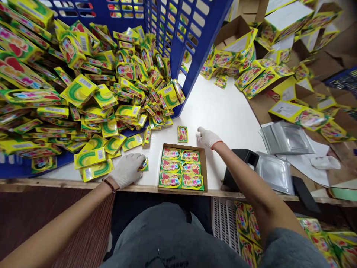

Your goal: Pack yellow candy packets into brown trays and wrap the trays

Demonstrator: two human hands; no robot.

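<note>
My left hand (128, 169), in a white knit glove, rests low over the table's front edge, its fingers closed on a small yellow-green box (144, 164). Part of that box is hidden under the fingers. My right hand (208, 138), also gloved, is held over the white table, fingers apart and holding nothing. To its left another small box (183, 134) lies flat, apart from the fingers. Between my hands sits an open display carton (205, 169), filled with several "TWINS" boxes (170, 166) in two columns.
A blue crate (192, 56) lies tipped at left, spilling a heap of small boxes (125, 89) onto the white table (223, 104). At right are empty cartons (264, 76), clear plastic sleeves (290, 137) and a black device (237, 167). Below stands a white basket (224, 219).
</note>
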